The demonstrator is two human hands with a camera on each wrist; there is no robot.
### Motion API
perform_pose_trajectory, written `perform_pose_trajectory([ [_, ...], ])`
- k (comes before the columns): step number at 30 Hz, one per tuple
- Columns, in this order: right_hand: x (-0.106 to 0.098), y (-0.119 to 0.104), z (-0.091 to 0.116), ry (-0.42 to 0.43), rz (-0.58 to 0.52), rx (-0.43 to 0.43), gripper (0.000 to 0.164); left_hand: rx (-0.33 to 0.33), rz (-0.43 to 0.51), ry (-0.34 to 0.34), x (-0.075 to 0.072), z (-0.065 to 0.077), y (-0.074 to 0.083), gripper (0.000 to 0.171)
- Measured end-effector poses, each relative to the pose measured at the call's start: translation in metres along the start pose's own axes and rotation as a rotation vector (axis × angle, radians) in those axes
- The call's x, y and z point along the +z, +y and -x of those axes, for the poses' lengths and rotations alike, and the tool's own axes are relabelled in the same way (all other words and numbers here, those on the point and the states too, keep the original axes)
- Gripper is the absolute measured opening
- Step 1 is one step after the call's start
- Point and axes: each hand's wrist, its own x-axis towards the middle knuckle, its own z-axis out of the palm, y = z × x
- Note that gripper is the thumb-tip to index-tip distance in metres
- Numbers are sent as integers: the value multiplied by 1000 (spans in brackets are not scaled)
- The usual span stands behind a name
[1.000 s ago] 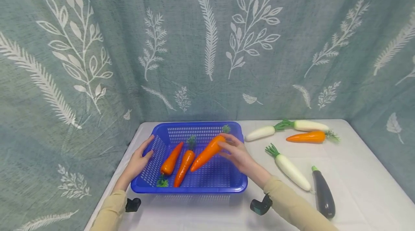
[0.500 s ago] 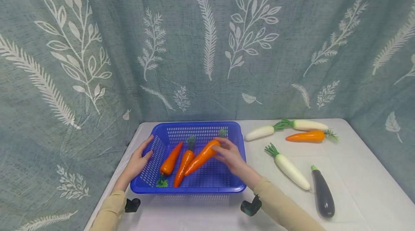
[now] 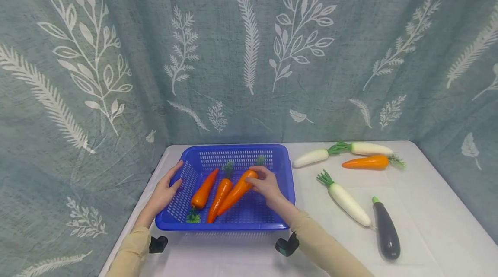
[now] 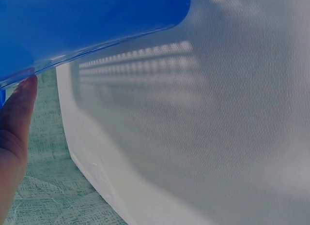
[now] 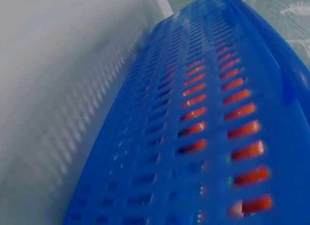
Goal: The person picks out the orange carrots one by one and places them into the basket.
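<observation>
In the head view my right hand (image 3: 266, 184) pinches the thick upper end of an orange carrot (image 3: 237, 192) inside the blue plastic basket (image 3: 253, 226). Its tip points down-left and overlaps the middle carrot (image 3: 221, 195); its leafy top shows behind my fingers. Further left lies a third carrot (image 3: 204, 189), leaves toward the front. My left hand (image 3: 162, 192) rests at the basket's left rim, fingers and thumb spread. The left wrist view shows one digit (image 4: 22, 111) right at the rim. In the right wrist view, orange shows through the slotted wall (image 5: 169, 128); the right hand is mostly hidden.
Right of the basket on the white table (image 3: 435, 221) lie a white radish (image 3: 350, 203), an eggplant (image 3: 386, 230) and another carrot (image 3: 367, 162). Two more white radishes lie near the back edge, a left one (image 3: 311, 158) and a right one (image 3: 371, 148). A patterned curtain (image 3: 241, 52) stands behind.
My right hand has moved left and slightly down with the carrot, bringing its tip over the middle carrot. My left hand stays at the basket's rim.
</observation>
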Motion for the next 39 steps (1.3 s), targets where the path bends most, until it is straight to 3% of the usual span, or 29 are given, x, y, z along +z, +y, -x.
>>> perform_pose_trajectory([
  [5, 10, 4, -2, 9, 76, -27, 37, -5, 2, -2, 1, 0, 2, 53],
  [23, 36, 3, -4, 168, 426, -199, 30, -14, 9, -17, 0, -1, -1, 54],
  [39, 62, -4, -4, 186, 550, -53, 28, -5, 8, -4, 2, -1, 1, 53],
])
